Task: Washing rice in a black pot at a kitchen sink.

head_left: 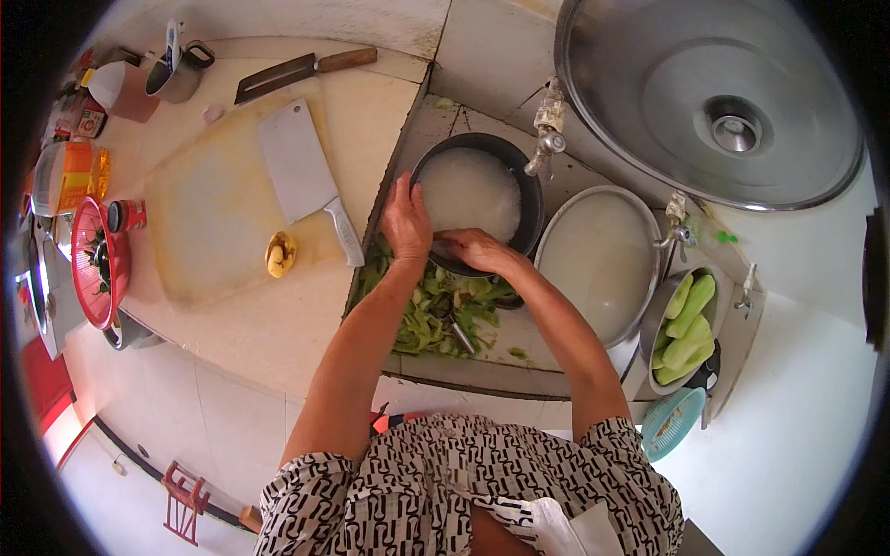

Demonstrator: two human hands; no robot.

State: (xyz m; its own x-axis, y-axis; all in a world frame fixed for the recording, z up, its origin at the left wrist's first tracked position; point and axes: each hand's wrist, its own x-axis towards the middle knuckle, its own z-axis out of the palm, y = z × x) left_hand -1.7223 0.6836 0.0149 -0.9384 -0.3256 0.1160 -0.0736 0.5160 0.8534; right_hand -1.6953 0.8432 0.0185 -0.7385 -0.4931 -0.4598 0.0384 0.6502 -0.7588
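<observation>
A dark round pot (530,208) with cloudy water in it stands in the tiled sink, below a metal tap (549,135). My left hand (408,221) rests along the pot's left rim with its fingers pointing away from me. My right hand (476,249) is at the near rim, its fingertips dipping inside the pot; whether they hold anything is hidden. Green peelings (431,313) and a peeler with a metal handle (462,336) lie on the sink floor just below the pot. To the right is a metal basin (598,264) of cloudy water.
On the left counter (264,340) lie a cutting board (201,208), a cleaver (299,167), a piece of yellow ginger or root (280,255) and a slotted blade with wooden handle (306,69). A red basket (118,271) stands far left. Peeled green gourds (688,333) fill a bowl at right; a large lid (667,62) leans behind.
</observation>
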